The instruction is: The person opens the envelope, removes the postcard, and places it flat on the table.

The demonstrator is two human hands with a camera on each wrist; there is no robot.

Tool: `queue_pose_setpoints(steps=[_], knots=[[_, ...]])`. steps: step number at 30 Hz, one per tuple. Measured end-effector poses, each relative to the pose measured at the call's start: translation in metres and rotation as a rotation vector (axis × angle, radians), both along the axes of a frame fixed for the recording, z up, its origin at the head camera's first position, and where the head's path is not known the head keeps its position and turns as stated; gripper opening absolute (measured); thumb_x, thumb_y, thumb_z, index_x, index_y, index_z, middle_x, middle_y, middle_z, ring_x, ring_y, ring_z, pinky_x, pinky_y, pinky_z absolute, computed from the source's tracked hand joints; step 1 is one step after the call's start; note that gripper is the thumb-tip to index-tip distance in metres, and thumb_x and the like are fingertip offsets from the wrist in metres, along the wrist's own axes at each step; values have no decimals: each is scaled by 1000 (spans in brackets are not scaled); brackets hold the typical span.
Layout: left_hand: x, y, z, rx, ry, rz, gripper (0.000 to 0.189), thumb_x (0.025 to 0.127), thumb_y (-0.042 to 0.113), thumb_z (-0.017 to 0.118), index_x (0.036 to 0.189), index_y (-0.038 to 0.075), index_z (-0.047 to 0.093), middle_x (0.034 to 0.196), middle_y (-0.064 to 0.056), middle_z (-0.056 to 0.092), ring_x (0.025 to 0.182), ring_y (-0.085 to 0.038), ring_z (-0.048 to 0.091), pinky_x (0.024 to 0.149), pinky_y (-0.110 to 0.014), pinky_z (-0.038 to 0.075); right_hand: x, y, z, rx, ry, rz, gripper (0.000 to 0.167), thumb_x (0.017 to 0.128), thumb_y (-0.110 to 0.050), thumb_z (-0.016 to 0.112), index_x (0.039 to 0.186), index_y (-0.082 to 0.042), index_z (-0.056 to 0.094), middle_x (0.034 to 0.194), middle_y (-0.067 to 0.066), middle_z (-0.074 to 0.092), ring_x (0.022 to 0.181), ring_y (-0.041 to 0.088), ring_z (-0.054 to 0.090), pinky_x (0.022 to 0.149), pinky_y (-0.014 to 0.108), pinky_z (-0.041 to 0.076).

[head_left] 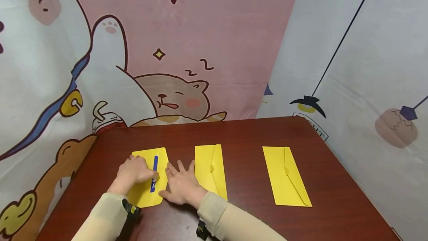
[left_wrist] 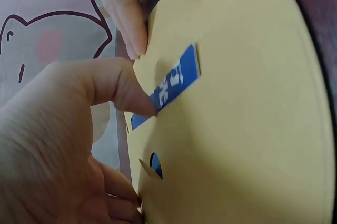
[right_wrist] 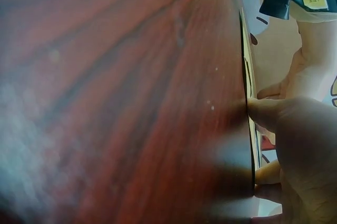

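A yellow envelope (head_left: 142, 194) lies at the left of the table, its flap spread out to the right. From its mouth shows a blue strip with white print (head_left: 155, 172), part of a flat item mostly hidden inside. My left hand (head_left: 133, 172) rests on the envelope, and its thumb (left_wrist: 139, 100) presses at the blue strip. More blue appears through a small notch in the envelope in the left wrist view. My right hand (head_left: 184, 185) lies with fingers spread, its thumb and fingertips right at the flap's edge.
Beside my right hand lies a second yellow envelope (head_left: 205, 166), with its flap folded over. A third one (head_left: 284, 176), folded the same way, is farther right on the dark reddish table (head_left: 247, 181). A printed cartoon cloth (head_left: 217, 47) hangs behind the table.
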State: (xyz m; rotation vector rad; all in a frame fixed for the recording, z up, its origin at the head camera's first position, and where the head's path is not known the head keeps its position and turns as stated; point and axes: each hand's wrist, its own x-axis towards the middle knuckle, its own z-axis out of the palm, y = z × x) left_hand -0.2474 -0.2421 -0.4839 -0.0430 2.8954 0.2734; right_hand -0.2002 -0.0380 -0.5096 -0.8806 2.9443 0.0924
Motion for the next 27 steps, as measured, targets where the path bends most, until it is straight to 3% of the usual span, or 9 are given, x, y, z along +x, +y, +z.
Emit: queue_pose_setpoints(steps=[6,14,18,21,27], knots=[[1,2,0,30,-4,28,76,74,52,79,115,-11,67,139,-54,41,110,-56,55,86,-65,53,0,-1,0,4,8,0,85,100,-78,38,163,-21,45,170,-5,34,155,30,33,113,75,26],[2,4,3,60,-3,25,73,75,50,80,113,-11,67,137,-52,45,113,-57,54,93,-67,51,-1,-3,2,9,4,-5,85,100,-78,41,162,-21,47,169,-4,36,154,30,35,113,75,26],[0,2,2,87,1,25,68,75,49,81,107,-10,67,114,-38,61,99,-48,59,91,-62,52,-1,-5,4,19,12,-8,83,101,-77,39,160,-20,49,168,-4,38,152,31,38,113,76,26],[0,-1,3,115,-7,32,64,76,48,82,103,-7,66,93,-20,63,86,-37,59,81,-54,53,-1,-7,5,33,26,-11,79,103,-74,36,159,-20,52,167,-4,40,151,31,40,114,76,25],[2,-7,8,182,-21,65,63,79,47,81,106,-7,64,87,-15,62,76,-31,61,69,-45,54,-1,-11,4,58,80,-11,76,103,-74,38,154,-21,58,163,-4,46,147,32,46,113,76,27]])
